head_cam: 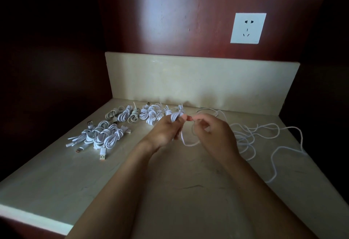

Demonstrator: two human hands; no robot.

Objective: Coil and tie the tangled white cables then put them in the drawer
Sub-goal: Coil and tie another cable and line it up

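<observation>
Left hand point(166, 130) raised above the counter, fingers curled round a half-wound coil point(176, 116) of white cable; the coil's loops stick up past the fingertips at 12 o'clock of the hand. Right hand point(214, 134) just beside it at 3 o'clock, fingertips nearly touching the left's, thumb and forefinger pinching the free strand point(189, 143) of the same cable. That strand droops in a slack loop below and between the two hands. Both hands clamped on cable, close together, not resting on the surface.

At 3 o'clock of the right hand: loose tangle point(253, 134) of white cable spread on the countertop point(56, 182), one long run trailing out to the right edge and curling back toward 5 o'clock.

At 11 o'clock of the left hand: back row of tied bundles point(143, 115), lined up near the backsplash point(188, 78). At 9 o'clock: second cluster of tied bundles point(102, 134), ends fanned out, one USB plug point(103, 156) lying at its near side.

At 1 o'clock, high on the dark red wood panel point(170, 12): white wall socket point(248, 28). Scene dim, sides in shadow.
</observation>
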